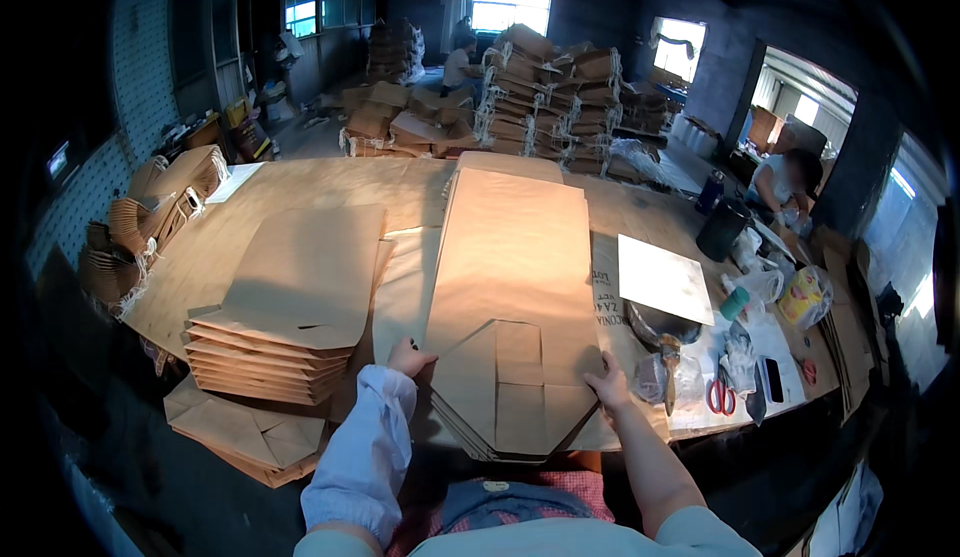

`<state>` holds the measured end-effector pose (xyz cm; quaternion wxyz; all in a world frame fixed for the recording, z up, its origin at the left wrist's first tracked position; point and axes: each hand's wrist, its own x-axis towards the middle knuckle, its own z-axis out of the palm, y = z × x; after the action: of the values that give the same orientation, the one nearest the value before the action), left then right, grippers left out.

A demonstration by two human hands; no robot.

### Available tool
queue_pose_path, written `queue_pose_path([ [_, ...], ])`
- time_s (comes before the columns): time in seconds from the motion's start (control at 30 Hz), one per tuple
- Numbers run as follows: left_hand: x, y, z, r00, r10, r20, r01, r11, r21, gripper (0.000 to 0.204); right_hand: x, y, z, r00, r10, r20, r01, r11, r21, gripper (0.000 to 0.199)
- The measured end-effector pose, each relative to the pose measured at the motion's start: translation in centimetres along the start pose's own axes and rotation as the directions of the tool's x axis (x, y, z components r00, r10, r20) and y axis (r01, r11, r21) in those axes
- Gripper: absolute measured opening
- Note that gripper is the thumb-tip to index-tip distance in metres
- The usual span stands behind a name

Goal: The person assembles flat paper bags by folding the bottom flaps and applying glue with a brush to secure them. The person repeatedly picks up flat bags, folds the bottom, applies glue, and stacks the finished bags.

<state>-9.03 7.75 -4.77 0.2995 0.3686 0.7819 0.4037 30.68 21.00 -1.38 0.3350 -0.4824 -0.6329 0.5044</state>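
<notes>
A stack of flat brown paper bags lies lengthwise in front of me, its folded bottoms facing me at the table's near edge. My left hand is at the stack's left edge, thumb against the paper. On the opposite edge my right hand grips the bags, thumb on top and the other fingers mostly hidden. A white sleeve cover is on my left forearm; the right forearm is bare. To the left stands another pile of folded paper bags, with more bags below it at the edge.
On the wooden table at right are a white sheet, red-handled scissors, a phone, a brush and a dark cup. Tied bag bundles rise behind. A person sits at far right.
</notes>
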Motion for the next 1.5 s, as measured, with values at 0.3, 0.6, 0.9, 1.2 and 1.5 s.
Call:
queue_pose_path([
  [0.3,0.6,-3.8,2.5,0.998,-0.021,0.065,0.037,0.968,-0.248,0.029,2.5,3.7,-1.2,0.998,-0.016,0.055,-0.001,0.957,0.29,0.068],
  [0.6,-3.6,-1.0,2.6,0.953,0.076,-0.292,-0.023,0.983,0.18,0.03,3.0,5.0,-0.8,0.958,-0.286,0.015,0.266,0.871,-0.413,0.047],
  [0.9,-3.1,8.1,1.8,0.92,0.289,0.263,-0.386,0.78,0.493,0.048,2.9,-3.1,2.5,0.908,-0.212,0.362,0.416,0.568,-0.71,0.053],
  [1.2,0.9,9.5,0.4,0.856,0.077,0.511,-0.333,0.839,0.431,0.011,7.7,-5.1,0.6,0.817,0.124,0.563,0.389,0.602,-0.697,0.02],
  [1.5,-6.2,10.0,4.1,0.81,0.375,0.45,-0.551,0.228,0.803,0.035,3.8,-3.7,1.0,0.585,-0.236,0.776,0.81,0.218,-0.545,0.034],
])
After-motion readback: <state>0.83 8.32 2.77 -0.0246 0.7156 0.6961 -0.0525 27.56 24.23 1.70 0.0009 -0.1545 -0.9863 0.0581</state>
